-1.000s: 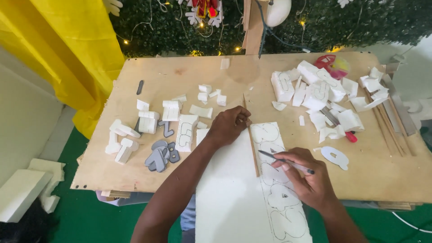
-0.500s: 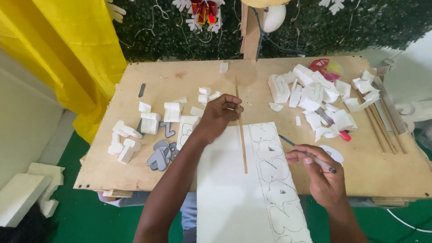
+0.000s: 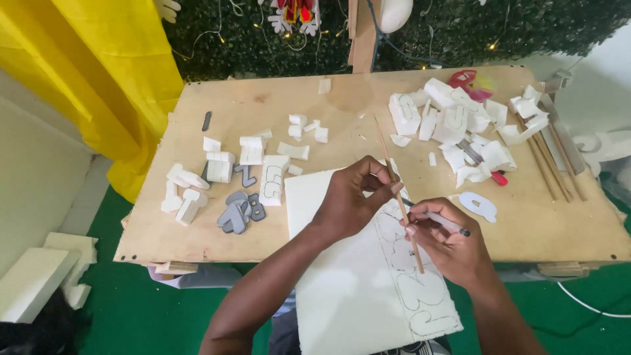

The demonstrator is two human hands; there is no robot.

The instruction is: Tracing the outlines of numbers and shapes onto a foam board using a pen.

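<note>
- White foam sheet (image 3: 342,289), flat and rectangular, lies under both hands, its near end hanging off the edge of the plywood worktable (image 3: 263,105).
- Left hand (image 3: 351,200) pinches a thin wooden stick (image 3: 397,194) laid lengthwise across the sheet, fingers closed on it.
- Right hand (image 3: 450,243) is curled around a slim pen (image 3: 440,220), tip just beside the stick.
- Pen outlines of rounded letter shapes (image 3: 417,289) run down the strip of sheet under and below the right hand; none looks cut free yet. The wide part of the sheet below the left hand is bare.
- Left of the left hand: small cut white foam blocks (image 3: 217,164) and grey letter templates (image 3: 238,210).
- Beyond the right hand: a heap of white foam offcuts (image 3: 453,121), a loose cut foam letter (image 3: 478,206), spare wooden sticks (image 3: 549,158).
- Judgement: tracing well along, cutting of this sheet left.
</note>
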